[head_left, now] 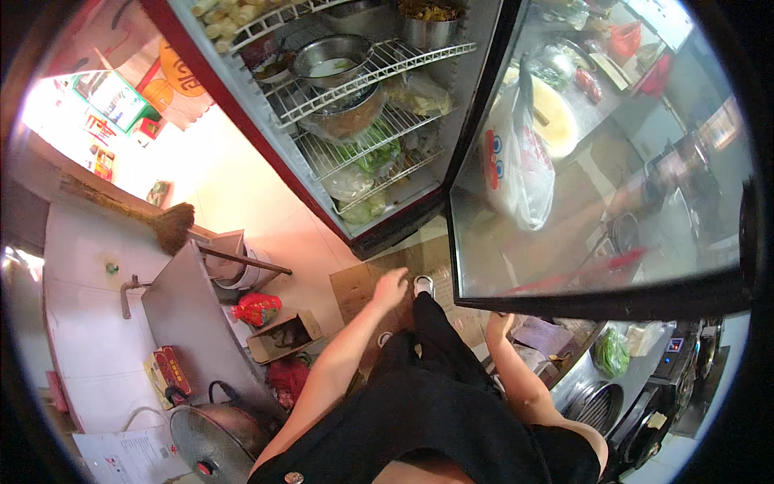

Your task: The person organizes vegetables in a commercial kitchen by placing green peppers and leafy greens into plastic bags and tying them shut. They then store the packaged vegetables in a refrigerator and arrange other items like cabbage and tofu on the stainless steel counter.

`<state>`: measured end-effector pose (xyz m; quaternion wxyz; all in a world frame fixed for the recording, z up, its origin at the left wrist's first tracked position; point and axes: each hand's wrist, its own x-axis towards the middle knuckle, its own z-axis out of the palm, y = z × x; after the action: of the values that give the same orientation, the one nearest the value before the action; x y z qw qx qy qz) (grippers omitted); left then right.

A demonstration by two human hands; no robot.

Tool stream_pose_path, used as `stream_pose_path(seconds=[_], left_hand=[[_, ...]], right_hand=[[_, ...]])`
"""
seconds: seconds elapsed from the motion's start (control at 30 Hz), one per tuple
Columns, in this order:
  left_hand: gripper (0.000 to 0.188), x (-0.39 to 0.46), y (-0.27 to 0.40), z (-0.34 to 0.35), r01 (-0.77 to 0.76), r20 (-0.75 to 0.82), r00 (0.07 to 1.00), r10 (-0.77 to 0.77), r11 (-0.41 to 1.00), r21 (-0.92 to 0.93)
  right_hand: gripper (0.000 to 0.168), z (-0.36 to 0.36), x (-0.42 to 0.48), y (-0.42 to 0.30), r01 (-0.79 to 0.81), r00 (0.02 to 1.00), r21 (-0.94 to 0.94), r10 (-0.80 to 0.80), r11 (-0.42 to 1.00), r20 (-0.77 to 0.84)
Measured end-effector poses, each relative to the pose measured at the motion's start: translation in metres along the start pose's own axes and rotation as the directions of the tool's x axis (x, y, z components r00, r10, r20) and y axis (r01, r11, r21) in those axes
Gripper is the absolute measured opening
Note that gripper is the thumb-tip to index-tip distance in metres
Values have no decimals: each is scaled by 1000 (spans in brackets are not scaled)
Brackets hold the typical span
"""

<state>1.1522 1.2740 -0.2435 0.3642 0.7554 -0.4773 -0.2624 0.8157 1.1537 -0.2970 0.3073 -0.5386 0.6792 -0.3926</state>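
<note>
An upright refrigerator [417,199] stands before me with its framed glass door [604,242] swung out to the right. My left hand [392,289] hangs over flattened cardboard on the floor, fingers loosely extended, with nothing visible in it. At the edge of the door frame is my right hand [499,327]; its fingertips are partly hidden there, so its grip is unclear. Wire shelves [375,75] hold a metal bowl [332,57], a film-covered bowl [347,118], leafy greens [375,148] and bagged food [417,94]. A white printed plastic bag [520,163] shows against the door glass.
Flattened cardboard [357,287] covers the floor at my feet. To my left are a steel panel [187,314], a lidded pan [211,435], an open carton [284,339] and a red bag [257,310]. Bagged greens [612,352] lie on a steel counter [580,381] at right.
</note>
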Motion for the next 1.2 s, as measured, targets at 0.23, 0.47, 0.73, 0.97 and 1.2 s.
stream_pose_path(seconds=[0.23, 0.47, 0.73, 0.97, 1.2], left_hand=[[80, -82, 107, 8, -181, 51, 979, 197, 958, -222], [52, -38, 82, -31, 284, -237, 827, -509, 743, -606], [52, 49, 9, -133, 54, -644, 495, -583, 761, -647], [26, 89, -21, -3, 355, -354, 511, -783, 567, -743], [30, 204, 249, 244, 627, 405, 779, -478, 605, -491]], right_hand=[[59, -22, -70, -114, 281, 625, -267, 36, 922, 780], [79, -38, -55, -159, 345, 326, 239, -355, 908, 876], [55, -115, 89, -23, 379, 649, -103, -184, 920, 738], [45, -214, 191, 31, -13, 872, -260, 138, 965, 470], [29, -213, 300, 61, -245, 811, -75, 247, 966, 529]])
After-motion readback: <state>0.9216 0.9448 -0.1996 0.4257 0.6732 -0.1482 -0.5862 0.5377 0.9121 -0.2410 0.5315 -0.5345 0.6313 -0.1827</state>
